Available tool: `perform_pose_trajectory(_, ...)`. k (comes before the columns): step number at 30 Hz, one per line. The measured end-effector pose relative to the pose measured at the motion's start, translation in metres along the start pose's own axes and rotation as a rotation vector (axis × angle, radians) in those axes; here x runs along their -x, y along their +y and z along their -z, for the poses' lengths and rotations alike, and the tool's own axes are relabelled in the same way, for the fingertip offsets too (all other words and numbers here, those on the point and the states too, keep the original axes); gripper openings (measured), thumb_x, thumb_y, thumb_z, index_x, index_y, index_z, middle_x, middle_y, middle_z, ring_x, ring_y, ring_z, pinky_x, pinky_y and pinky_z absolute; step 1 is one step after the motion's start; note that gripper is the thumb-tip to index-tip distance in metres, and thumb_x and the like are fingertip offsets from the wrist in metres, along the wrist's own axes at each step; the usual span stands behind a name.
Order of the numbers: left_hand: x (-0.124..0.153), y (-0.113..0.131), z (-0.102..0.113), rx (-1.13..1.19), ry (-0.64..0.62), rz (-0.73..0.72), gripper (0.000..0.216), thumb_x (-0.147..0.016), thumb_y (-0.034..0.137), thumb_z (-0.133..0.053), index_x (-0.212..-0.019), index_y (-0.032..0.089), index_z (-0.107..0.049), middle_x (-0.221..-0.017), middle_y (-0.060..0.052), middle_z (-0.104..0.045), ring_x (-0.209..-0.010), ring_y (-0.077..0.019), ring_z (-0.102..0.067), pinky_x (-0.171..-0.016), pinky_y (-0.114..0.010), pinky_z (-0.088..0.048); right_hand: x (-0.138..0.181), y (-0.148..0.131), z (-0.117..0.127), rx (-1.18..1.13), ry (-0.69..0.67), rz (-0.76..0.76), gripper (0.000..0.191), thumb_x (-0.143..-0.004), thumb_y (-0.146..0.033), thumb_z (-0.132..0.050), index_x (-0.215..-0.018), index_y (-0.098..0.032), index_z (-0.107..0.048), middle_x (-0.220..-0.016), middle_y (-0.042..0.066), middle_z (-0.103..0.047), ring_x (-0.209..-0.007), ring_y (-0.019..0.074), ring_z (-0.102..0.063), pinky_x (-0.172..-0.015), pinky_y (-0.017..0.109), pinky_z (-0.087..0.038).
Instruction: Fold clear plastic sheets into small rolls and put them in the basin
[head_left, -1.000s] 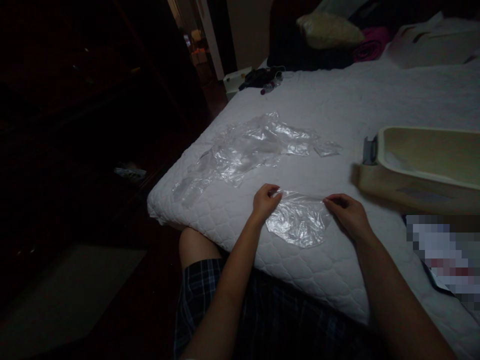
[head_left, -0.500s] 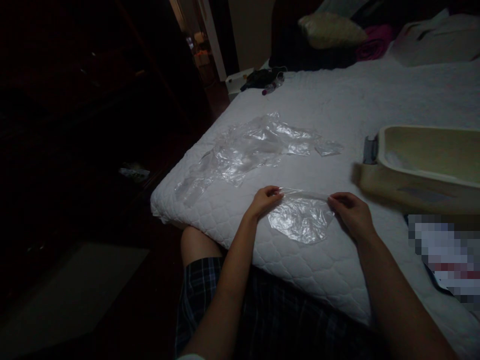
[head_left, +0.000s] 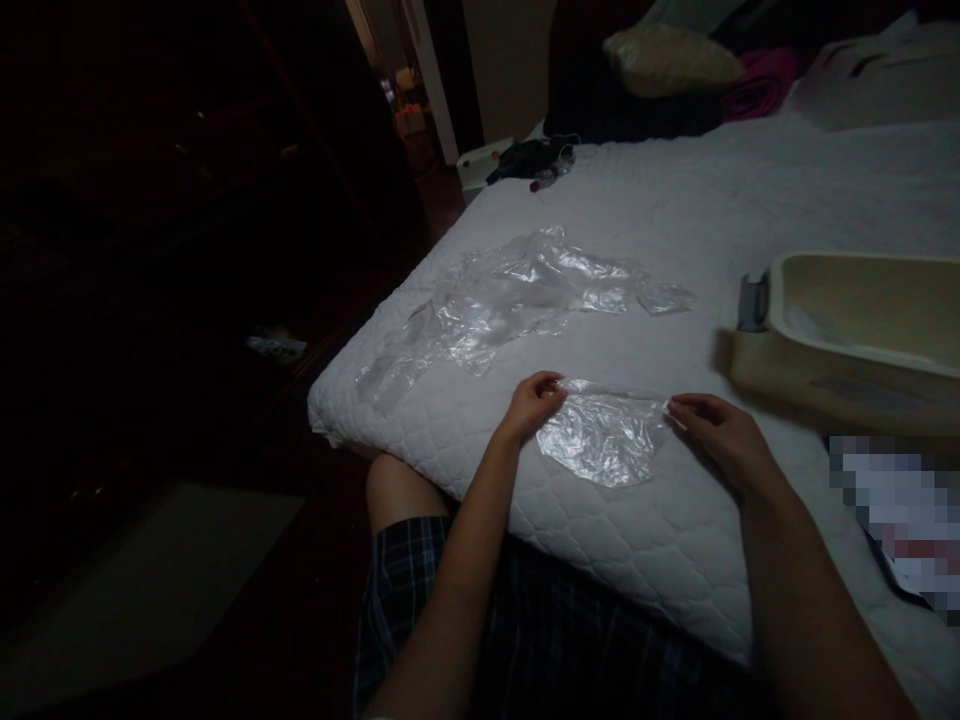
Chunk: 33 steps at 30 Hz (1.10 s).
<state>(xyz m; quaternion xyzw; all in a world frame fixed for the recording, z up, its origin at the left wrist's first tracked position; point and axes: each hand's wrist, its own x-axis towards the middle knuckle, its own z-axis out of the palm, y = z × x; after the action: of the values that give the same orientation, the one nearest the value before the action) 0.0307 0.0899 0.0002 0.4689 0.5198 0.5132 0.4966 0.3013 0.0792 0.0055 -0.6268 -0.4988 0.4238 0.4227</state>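
A clear plastic bag (head_left: 604,437) lies spread on the white quilted bed (head_left: 637,555) in front of me. My left hand (head_left: 535,405) pinches its upper left corner between thumb and fingers. At the upper right corner, my right hand (head_left: 716,430) grips the edge with its fingertips. The bag's top edge runs nearly straight between both hands, and its lower part is crinkled and shiny. Beyond it, more clear plastic bags (head_left: 517,290) lie in a loose, overlapping heap; I cannot tell how many.
A cream plastic tub (head_left: 847,375) with a grey handle stands on the bed at right, beside a partly blurred packet (head_left: 900,520). Toward the back are a pale pillow (head_left: 671,60), a magenta cloth (head_left: 761,82) and a small bottle (head_left: 551,178). Dark floor borders the bed's left edge.
The right hand has shifted slightly right and down along with its pinched corner. The left hand keeps its hold on the bag. The whole view has drifted a little.
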Motion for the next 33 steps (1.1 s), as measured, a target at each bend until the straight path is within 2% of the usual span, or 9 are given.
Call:
perform_pose_trajectory(6, 0.0, -0.003, 0.001, -0.006, 0.003, -0.019, 0.034, -0.065, 0.028, -0.073, -0.095, 0.014, -0.066, -0.078, 0.001, -0.059, -0.064, -0.0062, -0.049, -0.06, -0.02, -0.038, 0.004, -0.011, 0.002, 0.091, -0.095, 0.045, 0.043, -0.059, -0.051, -0.078, -0.085, -0.018, -0.071, -0.079, 0.009, -0.07, -0.069, 0.0208, -0.063, -0.06, 0.032, -0.049)
perform_pose_trajectory(10, 0.0, -0.001, 0.0, -0.011, 0.014, -0.002, 0.034, -0.064, 0.028, -0.075, -0.094, 0.014, -0.066, -0.077, 0.001, -0.059, -0.064, -0.006, -0.049, -0.06, -0.019, -0.038, 0.003, -0.011, -0.001, 0.123, -0.035, 0.076, 0.036, -0.06, -0.05, -0.076, -0.078, -0.019, -0.071, -0.077, 0.008, -0.071, -0.072, 0.0223, -0.064, -0.064, 0.034, -0.05)
perform_pose_trajectory(15, 0.001, 0.006, 0.0, 0.061, -0.007, 0.052, 0.036, -0.061, 0.029, -0.077, -0.092, 0.016, -0.066, -0.079, 0.001, -0.06, -0.065, -0.006, -0.052, -0.059, -0.019, -0.039, 0.002, -0.01, -0.005, 0.141, -0.008, 0.094, 0.033, -0.063, -0.05, -0.074, -0.077, -0.02, -0.07, -0.076, 0.007, -0.07, -0.07, 0.0212, -0.063, -0.064, 0.034, -0.049)
perform_pose_trajectory(19, 0.003, 0.012, 0.001, 0.119, -0.047, 0.106, 0.037, -0.065, 0.039, -0.075, -0.093, 0.017, -0.066, -0.079, -0.001, -0.063, -0.063, -0.007, -0.053, -0.055, -0.019, -0.038, 0.001, -0.009, -0.006, 0.124, -0.013, 0.083, 0.033, -0.063, -0.049, -0.074, -0.08, -0.021, -0.069, -0.075, 0.006, -0.069, -0.067, 0.0195, -0.061, -0.062, 0.033, -0.048)
perform_pose_trajectory(24, -0.003, 0.01, -0.004, 0.084, 0.008, 0.101, 0.04, -0.067, 0.051, -0.072, -0.085, 0.015, -0.066, -0.071, 0.0, -0.06, -0.063, -0.008, -0.054, -0.057, -0.02, -0.039, -0.001, -0.006, -0.006, 0.096, -0.053, 0.114, 0.036, -0.063, -0.05, -0.075, -0.082, -0.021, -0.069, -0.074, 0.006, -0.068, -0.066, 0.0189, -0.06, -0.061, 0.032, -0.047)
perform_pose_trajectory(28, -0.008, 0.006, -0.007, 0.123, -0.006, 0.093, 0.042, -0.062, 0.043, -0.078, -0.091, 0.016, -0.066, -0.068, 0.003, -0.058, -0.061, -0.0065, -0.052, -0.06, -0.02, -0.04, -0.002, -0.005, -0.007, 0.065, -0.031, 0.101, 0.037, -0.06, -0.049, -0.076, -0.081, -0.021, -0.067, -0.074, 0.005, -0.066, -0.066, 0.0182, -0.059, -0.062, 0.032, -0.047)
perform_pose_trajectory(33, -0.008, 0.002, -0.003, 0.068, -0.013, 0.025, 0.036, -0.064, 0.037, -0.074, -0.092, 0.016, -0.067, -0.066, 0.004, -0.056, -0.059, -0.0057, -0.048, -0.058, -0.02, -0.036, -0.004, -0.002, -0.007, 0.003, -0.026, 0.072, 0.045, -0.06, -0.049, -0.076, -0.095, -0.022, -0.065, -0.074, 0.002, -0.063, -0.063, 0.0155, -0.056, -0.058, 0.03, -0.046)
